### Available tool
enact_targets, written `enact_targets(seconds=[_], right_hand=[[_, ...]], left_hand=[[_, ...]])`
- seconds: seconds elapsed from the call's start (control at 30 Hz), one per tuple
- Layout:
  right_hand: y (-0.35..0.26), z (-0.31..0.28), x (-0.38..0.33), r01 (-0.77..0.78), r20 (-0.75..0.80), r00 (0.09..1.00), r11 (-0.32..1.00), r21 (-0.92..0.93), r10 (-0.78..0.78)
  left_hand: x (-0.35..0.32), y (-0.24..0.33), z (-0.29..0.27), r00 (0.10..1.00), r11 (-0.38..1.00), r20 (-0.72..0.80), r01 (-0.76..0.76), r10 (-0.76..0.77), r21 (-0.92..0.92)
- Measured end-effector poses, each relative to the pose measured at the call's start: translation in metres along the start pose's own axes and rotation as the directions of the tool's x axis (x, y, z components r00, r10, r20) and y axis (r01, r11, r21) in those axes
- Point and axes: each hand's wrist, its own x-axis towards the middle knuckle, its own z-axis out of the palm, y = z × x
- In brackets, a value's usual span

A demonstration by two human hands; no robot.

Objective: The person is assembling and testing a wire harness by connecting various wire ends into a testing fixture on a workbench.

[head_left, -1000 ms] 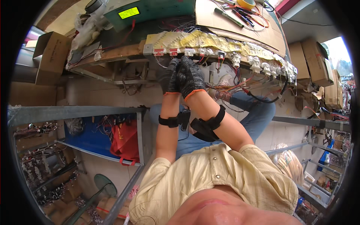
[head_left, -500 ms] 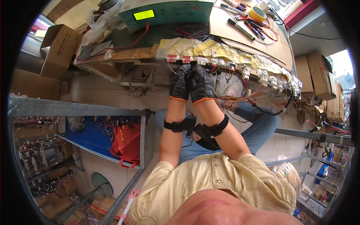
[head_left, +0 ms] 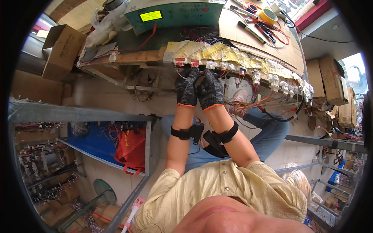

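Observation:
Both my hands wear dark grey knitted gloves with orange cuffs. At the bench's front edge, my left hand (head_left: 187, 88) is closed just below two red connectors (head_left: 195, 63); thin wires (head_left: 178, 72) hang beside its fingers. My right hand (head_left: 211, 90) is closed under a white connector (head_left: 211, 65), its fingertips at or very near it. Whatever lies in the fingers of either hand is hidden by the gloves. A row of more white connectors (head_left: 274, 82) runs rightward along the edge, below a strip of yellowed tape (head_left: 217, 51).
On the bench stand a green tester (head_left: 175, 17) with a lit display and a cardboard sheet (head_left: 241, 37) bearing a marker (head_left: 250, 32) and a yellow tape roll (head_left: 268, 16). Loose wires (head_left: 248, 104) hang below. A metal rack (head_left: 77, 112) stands left, cartons (head_left: 332, 79) right.
My hands, close together before, have drawn slightly apart, leaving a gap between the gloves. The white connector above my right hand shows more clearly.

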Motion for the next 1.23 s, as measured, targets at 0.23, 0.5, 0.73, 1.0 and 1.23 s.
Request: enact_targets(seconds=[0.23,0.5,0.73,1.0,1.23], right_hand=[[-0.017,0.008,-0.010,-0.386,0.083,0.882,0.609,0.693,0.464],[-0.004,0.002,-0.009,-0.444,0.193,0.879,0.602,0.664,0.436],[-0.011,-0.002,-0.012,-0.315,0.175,0.946,0.660,0.682,0.272],[-0.013,-0.001,-0.011,-0.260,0.141,0.965,0.718,0.646,0.223],[0.003,-0.004,0.001,-0.383,0.389,0.915,0.536,0.753,0.108]], left_hand=[[0.001,0.007,0.004,0.992,0.991,0.094,-0.088,0.078,0.106],[0.003,0.005,-0.001,0.997,0.997,0.077,-0.011,0.005,0.078],[0.005,0.006,0.000,0.989,0.999,0.146,0.006,-0.013,0.054],[-0.003,0.010,0.004,0.993,0.998,0.116,0.016,-0.022,0.054],[-0.003,0.002,0.001,0.996,0.998,0.093,-0.021,0.015,0.060]])
